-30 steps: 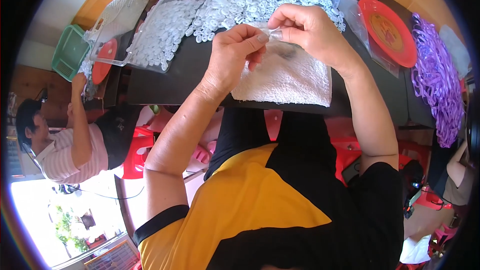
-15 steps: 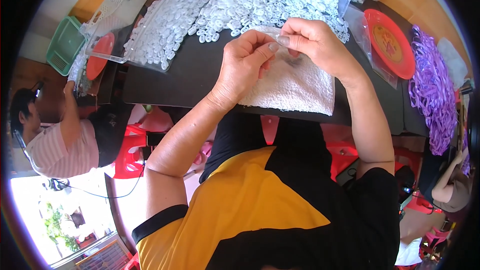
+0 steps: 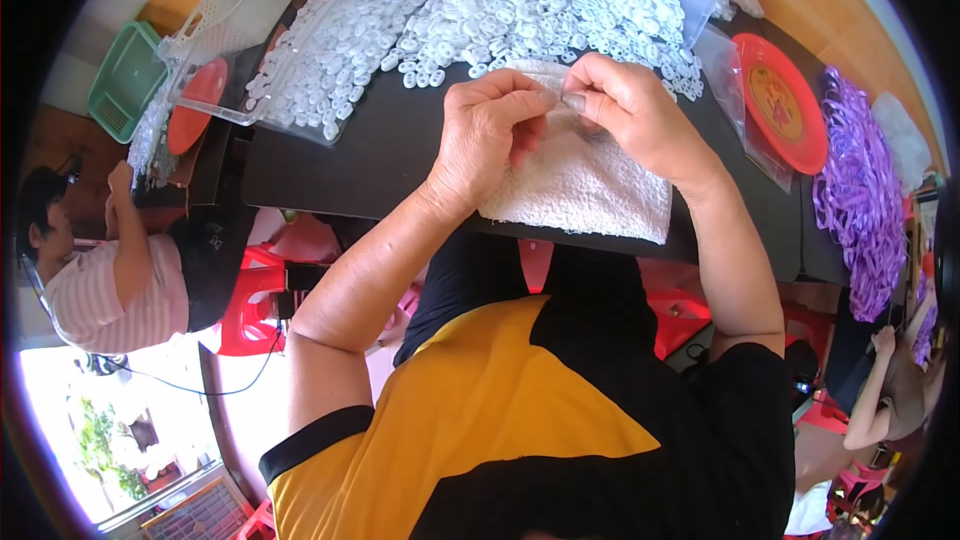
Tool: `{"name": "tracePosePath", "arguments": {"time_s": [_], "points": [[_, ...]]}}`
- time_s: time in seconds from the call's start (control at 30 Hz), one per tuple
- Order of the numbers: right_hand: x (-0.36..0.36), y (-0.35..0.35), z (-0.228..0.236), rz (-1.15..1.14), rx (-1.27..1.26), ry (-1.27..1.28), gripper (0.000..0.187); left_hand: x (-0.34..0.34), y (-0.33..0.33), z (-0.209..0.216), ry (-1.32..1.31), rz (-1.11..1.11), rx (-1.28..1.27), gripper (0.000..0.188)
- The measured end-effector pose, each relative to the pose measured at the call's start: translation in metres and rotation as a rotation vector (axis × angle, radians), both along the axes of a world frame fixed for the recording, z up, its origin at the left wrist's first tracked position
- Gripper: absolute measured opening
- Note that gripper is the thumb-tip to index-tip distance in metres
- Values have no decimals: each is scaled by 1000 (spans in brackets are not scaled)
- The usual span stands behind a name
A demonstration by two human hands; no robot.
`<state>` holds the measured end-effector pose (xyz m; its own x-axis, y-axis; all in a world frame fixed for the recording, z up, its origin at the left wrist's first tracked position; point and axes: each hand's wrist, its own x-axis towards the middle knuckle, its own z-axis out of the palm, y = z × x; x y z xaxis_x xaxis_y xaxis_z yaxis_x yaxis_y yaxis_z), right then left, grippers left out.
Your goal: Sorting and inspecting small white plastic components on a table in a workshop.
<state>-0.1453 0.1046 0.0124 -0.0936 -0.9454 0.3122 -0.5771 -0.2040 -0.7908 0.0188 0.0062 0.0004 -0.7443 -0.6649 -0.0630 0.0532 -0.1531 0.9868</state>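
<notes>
Both my hands meet above a white terry cloth (image 3: 590, 202) at the table's near edge. My left hand (image 3: 490, 135) is closed in a pinch, thumb against the bent fingers. Close to its fingertips, my right hand (image 3: 635, 115) pinches too, thumb pressed to the index finger. Whatever small item sits between the fingertips is too small to make out. Just beyond the hands lies a big heap of small white plastic oval pieces (image 3: 560, 10), some spilling onto the dark table (image 3: 330, 175). A dark smudge shows on the cloth beneath my right fingers.
On the left, a clear bin (image 3: 215, 112) lies beside more white pieces, near a green basket (image 3: 125, 90). A red plate (image 3: 805, 125) and a purple ribbon bundle (image 3: 860, 195) are at the right. Co-workers sit left (image 3: 115, 285) and right (image 3: 890, 395).
My fingertips have shifted slightly lower over the cloth, still pinched close together. The left co-worker's arms have moved, and the right co-worker's arm is raised differently.
</notes>
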Motion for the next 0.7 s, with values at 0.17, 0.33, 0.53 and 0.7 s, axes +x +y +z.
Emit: {"name": "tracePosePath", "arguments": {"time_s": [0.17, 0.33, 0.53, 0.7], "points": [[3, 4, 14, 22, 93, 98, 4, 4, -3, -3, 38, 73, 65, 11], [6, 3, 12, -9, -36, -77, 15, 8, 1, 7, -30, -31, 65, 13], [9, 1, 11, 45, -16, -206, 8, 8, -2, 7, 66, -93, 349, 13], [5, -3, 3, -4, -42, -168, 9, 8, -1, 2, -7, -45, 98, 11]]}}
